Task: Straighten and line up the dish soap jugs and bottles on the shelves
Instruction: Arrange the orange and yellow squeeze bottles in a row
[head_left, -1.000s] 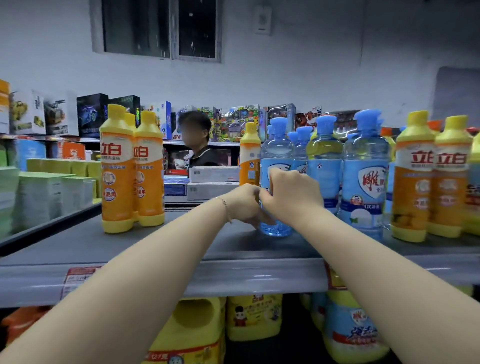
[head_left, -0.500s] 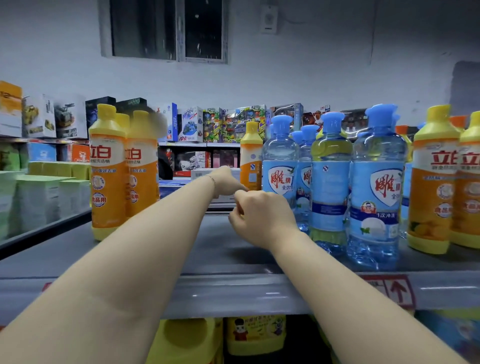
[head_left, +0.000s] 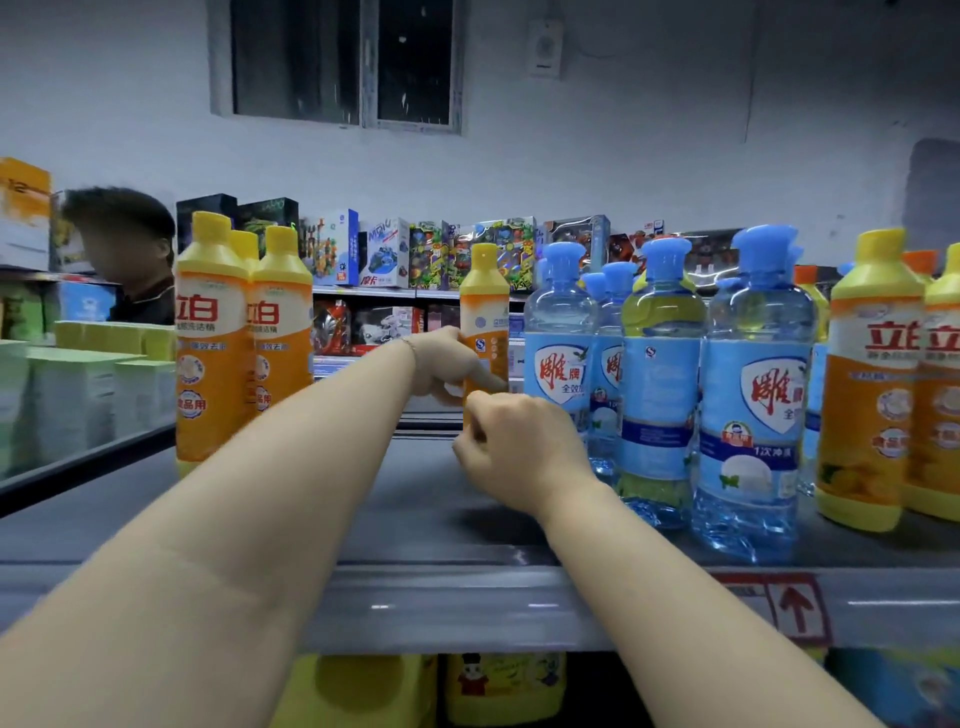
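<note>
A lone orange dish soap bottle (head_left: 484, 306) with a yellow cap stands far back on the grey shelf (head_left: 415, 597). My left hand (head_left: 447, 364) reaches to its lower half, one finger lying across its front. My right hand (head_left: 514, 447) hovers just in front of the bottle's base with fingers curled and nothing seen in them. To the right stand clear blue-capped bottles (head_left: 660, 374), the nearest of them (head_left: 753, 395) by the shelf's front edge. Orange bottles stand in a cluster at the left (head_left: 213, 338) and another at the right (head_left: 872, 379).
Yellow jugs (head_left: 358, 691) sit on the shelf below. Pale green stacked packs (head_left: 78, 389) fill the left shelf. Toy boxes (head_left: 384, 254) line a far shelf, and a person (head_left: 130, 270) stands behind the left bottles. Bare shelf lies between the left cluster and the blue bottles.
Both hands let go of a blue bottle. My left hand reached back to the lone orange bottle; my right hand drew back, curled. The person behind moved left.
</note>
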